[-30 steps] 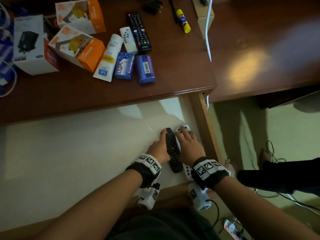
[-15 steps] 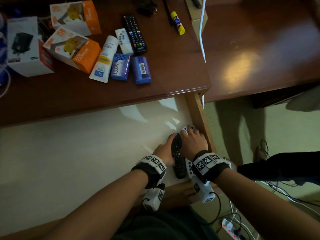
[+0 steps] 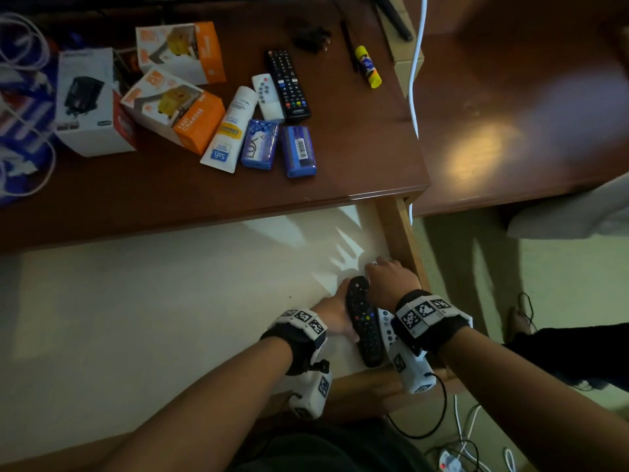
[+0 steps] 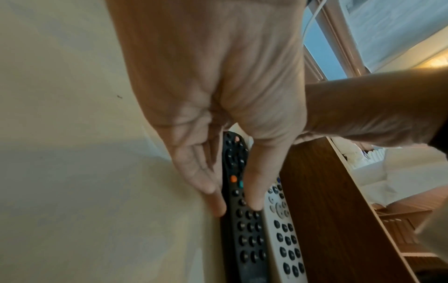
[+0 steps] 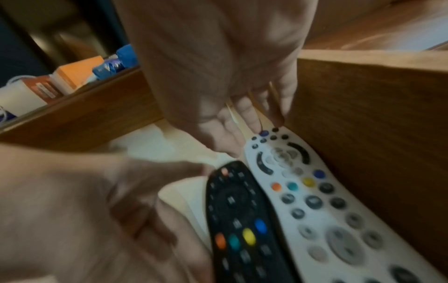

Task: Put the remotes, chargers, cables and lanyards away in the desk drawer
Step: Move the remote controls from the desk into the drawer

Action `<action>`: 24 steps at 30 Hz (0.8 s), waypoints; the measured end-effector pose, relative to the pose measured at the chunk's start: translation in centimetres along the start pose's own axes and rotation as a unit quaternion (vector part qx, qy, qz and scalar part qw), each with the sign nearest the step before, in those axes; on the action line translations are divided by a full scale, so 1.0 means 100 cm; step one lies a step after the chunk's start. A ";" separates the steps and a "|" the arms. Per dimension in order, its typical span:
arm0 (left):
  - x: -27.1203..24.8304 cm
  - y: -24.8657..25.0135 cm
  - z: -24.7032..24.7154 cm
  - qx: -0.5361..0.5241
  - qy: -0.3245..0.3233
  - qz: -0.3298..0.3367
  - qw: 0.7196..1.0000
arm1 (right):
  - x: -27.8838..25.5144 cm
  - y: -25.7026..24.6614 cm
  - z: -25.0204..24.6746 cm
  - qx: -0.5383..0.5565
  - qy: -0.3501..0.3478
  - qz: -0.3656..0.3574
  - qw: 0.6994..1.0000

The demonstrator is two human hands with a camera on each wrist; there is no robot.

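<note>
- The open desk drawer with a pale cream floor and brown wooden sides point(image 3: 401, 226) stands pulled out below the dark brown wooden tabletop point(image 3: 357, 158).
- A long black remote with coloured buttons point(image 3: 363, 323) lies flat in the drawer's front right corner; a long white remote with grey buttons point(image 5: 322, 201) lies just beside it on the right, against the drawer's right wall.
- The left hand point(image 3: 335, 315) rests at the black remote's left edge, fingers straight and close together along its side, thumb on the button face; it touches rather than wraps the remote.
- The right hand point(image 3: 391, 284) reaches over the far ends of both remotes, fingers fairly straight, fingertips point(image 5: 254, 118) on the top end of the white remote next to the drawer wall.
- Up on the tabletop, well apart from the hands, lie another slim black remote point(image 3: 287, 85) and a small white remote point(image 3: 268, 97) side by side.
- Near them: two orange-and-white charger boxes point(image 3: 173, 110), a white box picturing a black charger point(image 3: 90, 100), a white tube point(image 3: 231, 129), two blue soap packets point(image 3: 279, 149) and a yellow-capped glue stick point(image 3: 367, 68).
- White cables point(image 3: 20, 63) loop at the tabletop's left edge.
</note>
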State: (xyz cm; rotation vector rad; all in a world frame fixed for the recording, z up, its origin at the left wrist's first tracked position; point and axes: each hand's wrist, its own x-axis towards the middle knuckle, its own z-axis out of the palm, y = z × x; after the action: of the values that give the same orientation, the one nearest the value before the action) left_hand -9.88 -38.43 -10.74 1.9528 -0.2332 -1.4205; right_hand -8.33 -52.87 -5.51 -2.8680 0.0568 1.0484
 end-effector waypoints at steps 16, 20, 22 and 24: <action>-0.007 0.001 -0.002 -0.048 -0.012 0.013 0.999 | 0.017 0.001 -0.019 -0.129 -0.126 -0.102 0.978; -0.016 0.005 -0.012 -0.035 0.022 0.028 0.999 | 0.018 0.003 -0.032 -0.089 -0.118 -0.116 0.982; -0.023 0.016 -0.028 -0.033 0.078 0.056 0.995 | 0.019 0.003 -0.052 -0.044 -0.075 -0.123 0.989; -0.028 0.031 -0.050 -0.067 0.156 0.090 0.981 | 0.022 0.001 -0.081 0.004 -0.014 -0.149 0.989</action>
State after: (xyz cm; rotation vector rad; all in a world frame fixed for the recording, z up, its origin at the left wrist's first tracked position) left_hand -5.69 -37.11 -5.85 1.9572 -0.1602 -0.9729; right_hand -1.44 -53.73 -0.72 -2.7378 -0.3578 1.0231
